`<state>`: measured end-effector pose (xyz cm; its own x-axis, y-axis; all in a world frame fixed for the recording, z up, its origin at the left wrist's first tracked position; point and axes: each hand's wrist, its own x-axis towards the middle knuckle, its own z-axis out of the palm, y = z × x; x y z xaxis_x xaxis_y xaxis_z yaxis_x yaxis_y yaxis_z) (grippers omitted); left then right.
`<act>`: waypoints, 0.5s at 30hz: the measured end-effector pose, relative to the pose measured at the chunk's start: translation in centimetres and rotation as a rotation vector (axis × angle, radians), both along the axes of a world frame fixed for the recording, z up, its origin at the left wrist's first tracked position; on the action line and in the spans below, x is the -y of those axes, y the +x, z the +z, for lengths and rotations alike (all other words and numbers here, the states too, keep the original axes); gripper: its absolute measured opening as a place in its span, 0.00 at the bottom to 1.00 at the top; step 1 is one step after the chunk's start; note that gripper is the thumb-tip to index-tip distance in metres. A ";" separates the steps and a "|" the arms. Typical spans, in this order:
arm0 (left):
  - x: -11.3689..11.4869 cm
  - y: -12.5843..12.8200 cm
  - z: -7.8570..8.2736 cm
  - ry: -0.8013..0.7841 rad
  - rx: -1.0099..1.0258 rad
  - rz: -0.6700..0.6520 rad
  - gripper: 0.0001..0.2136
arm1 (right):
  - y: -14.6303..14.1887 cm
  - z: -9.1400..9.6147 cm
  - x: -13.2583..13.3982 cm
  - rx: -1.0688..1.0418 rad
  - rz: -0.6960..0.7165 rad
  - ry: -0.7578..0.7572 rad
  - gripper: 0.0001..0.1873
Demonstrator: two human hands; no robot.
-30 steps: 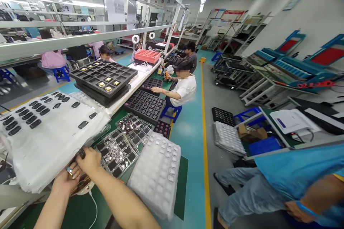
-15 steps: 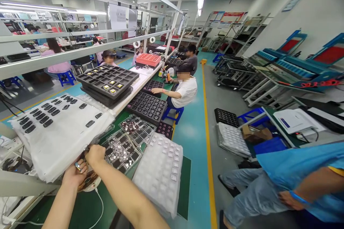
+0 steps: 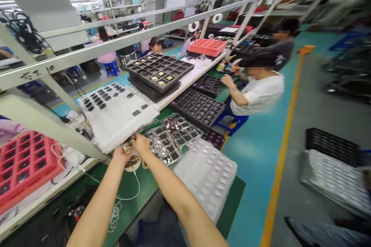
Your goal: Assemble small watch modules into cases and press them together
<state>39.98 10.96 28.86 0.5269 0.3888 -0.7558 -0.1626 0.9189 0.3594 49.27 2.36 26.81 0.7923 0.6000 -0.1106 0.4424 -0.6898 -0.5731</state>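
Close together at the front edge of the white foam sheet, my two hands work above a round coil device (image 3: 132,163) with copper-coloured windings and a white cable. My left hand (image 3: 122,155) has curled fingers, with a small shiny piece at the fingertips that is too small to name. My right hand (image 3: 141,145) is closed in a pinch, a small dark bit showing at its fingertips. The white foam sheet (image 3: 118,123) carries rows of small black oblong parts. Right of my hands, a clear tray (image 3: 162,148) holds many small shiny pieces.
A stack of white blister trays (image 3: 207,173) lies at the bench's right edge. Beyond are black compartment trays (image 3: 198,106) and a seated co-worker (image 3: 257,88). Red foam trays (image 3: 27,162) stand left. A metal frame bar (image 3: 130,32) crosses above the bench.
My view has swung left, so the bench appears further right and red trays show at left. The person in blue is mostly out of view. Both hands stay over the coil device.
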 end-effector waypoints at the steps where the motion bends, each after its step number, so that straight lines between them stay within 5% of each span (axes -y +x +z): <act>1: -0.2 0.0 -0.4 -0.006 -0.001 0.011 0.11 | 0.1 -0.3 -0.1 0.007 -0.005 0.000 0.21; 10: -0.2 0.2 -1.1 -0.065 0.022 0.053 0.15 | 1.7 -1.1 -0.2 0.013 -0.061 -0.012 0.21; 15: -0.1 0.6 -0.9 -0.087 0.013 0.105 0.16 | 2.0 -2.0 0.0 0.024 0.026 0.078 0.18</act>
<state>40.57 11.02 27.91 0.4969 0.3754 -0.7824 -0.2640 0.9242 0.2759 51.27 2.33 24.81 0.7781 0.6266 -0.0442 0.4737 -0.6314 -0.6139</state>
